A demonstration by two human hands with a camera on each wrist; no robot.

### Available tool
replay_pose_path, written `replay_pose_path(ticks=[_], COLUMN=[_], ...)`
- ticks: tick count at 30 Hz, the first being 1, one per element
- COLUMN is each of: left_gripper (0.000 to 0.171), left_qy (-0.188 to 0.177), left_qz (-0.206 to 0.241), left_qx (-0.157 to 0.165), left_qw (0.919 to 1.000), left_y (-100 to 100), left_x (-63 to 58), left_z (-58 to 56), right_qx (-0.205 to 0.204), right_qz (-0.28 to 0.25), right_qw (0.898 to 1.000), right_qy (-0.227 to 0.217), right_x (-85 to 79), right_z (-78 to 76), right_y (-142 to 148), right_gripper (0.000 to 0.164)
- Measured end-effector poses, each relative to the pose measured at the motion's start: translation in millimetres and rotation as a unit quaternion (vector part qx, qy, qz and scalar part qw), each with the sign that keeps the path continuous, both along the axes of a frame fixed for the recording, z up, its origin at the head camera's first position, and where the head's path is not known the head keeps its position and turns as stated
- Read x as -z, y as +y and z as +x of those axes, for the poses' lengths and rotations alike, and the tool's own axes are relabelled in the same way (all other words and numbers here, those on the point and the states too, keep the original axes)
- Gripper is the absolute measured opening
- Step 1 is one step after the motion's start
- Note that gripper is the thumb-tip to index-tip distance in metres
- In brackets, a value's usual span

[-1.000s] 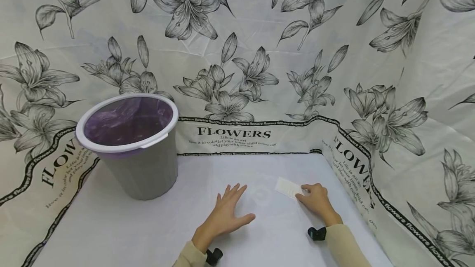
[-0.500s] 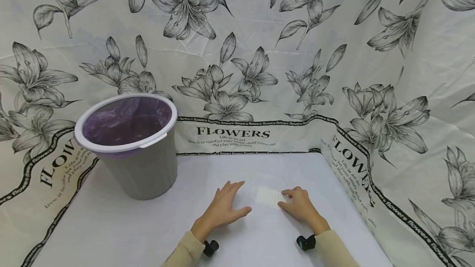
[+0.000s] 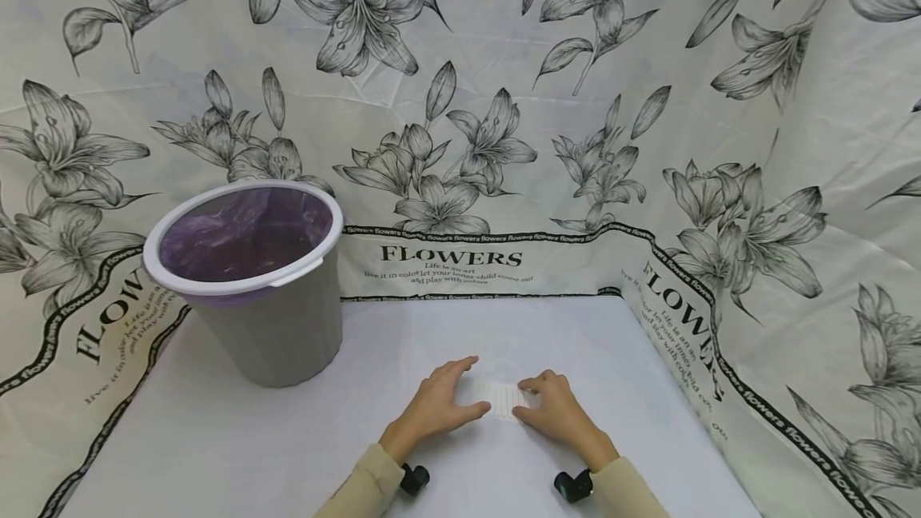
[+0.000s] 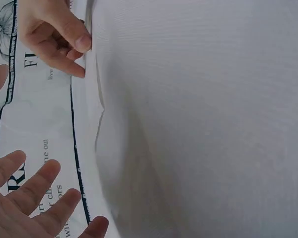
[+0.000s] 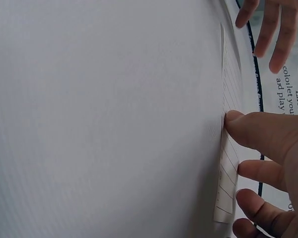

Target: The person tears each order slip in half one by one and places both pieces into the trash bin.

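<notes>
A small white slip of lined paper lies low over the white tabletop in the head view. My right hand holds its right part between thumb and fingers, and in the right wrist view the thumb is on one long edge with fingers along the other. To the left of the slip is my left hand, fingers spread and thumb extended, close to the paper's left end. The left wrist view shows those spread fingers with nothing between them; the slip appears edge-on there.
A grey bin with a white rim and purple liner stands at the back left of the table. Flower-printed cloth hangs behind and along both sides. Black wrist cameras sit under both wrists.
My right hand has brought the paper slip leftward and slightly nearer, from the table's right side to beside the left hand. The left hand has barely moved.
</notes>
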State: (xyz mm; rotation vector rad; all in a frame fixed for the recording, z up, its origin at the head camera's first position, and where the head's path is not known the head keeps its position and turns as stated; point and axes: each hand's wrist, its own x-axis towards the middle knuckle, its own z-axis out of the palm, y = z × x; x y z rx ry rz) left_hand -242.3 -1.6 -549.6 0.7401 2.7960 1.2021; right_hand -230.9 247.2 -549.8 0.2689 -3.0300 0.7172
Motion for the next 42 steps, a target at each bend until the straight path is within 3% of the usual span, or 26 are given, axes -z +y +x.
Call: replay_pose_path(ticks=[12, 17, 22, 28, 42], left_gripper=[0.079, 0.071, 0.063, 0.067, 0.073], left_qy=[0.003, 0.022, 0.028, 0.018, -0.005], left_qz=[-0.094, -0.138, -0.141, -0.131, -0.128], left_qx=[0.029, 0.022, 0.004, -0.008, 0.006], left_qw=[0.9951, 0.9899, 0.9896, 0.9912, 0.9917], left_y=[14.9, 18.7, 20.7, 23.0, 25.6], left_x=[11.5, 16.4, 15.1, 12.7, 6.7], left_z=[-4.9, -2.6, -0.1, 1.9, 1.5], right_qx=[-0.021, -0.022, -0.021, -0.019, -0.013], right_qz=[-0.013, -0.009, -0.026, -0.027, -0.032], right_qw=[1.0, 1.0, 0.999, 0.999, 0.999], right_qy=[-0.005, -0.004, -0.006, -0.017, -0.015], right_x=[2.1, 0.9, -2.3, -1.3, 2.2], right_z=[6.5, 8.0, 8.2, 8.4, 7.2], right_y=[-10.8, -12.2, -13.1, -14.0, -14.1], right_gripper=[0.046, 0.047, 0.052, 0.054, 0.048])
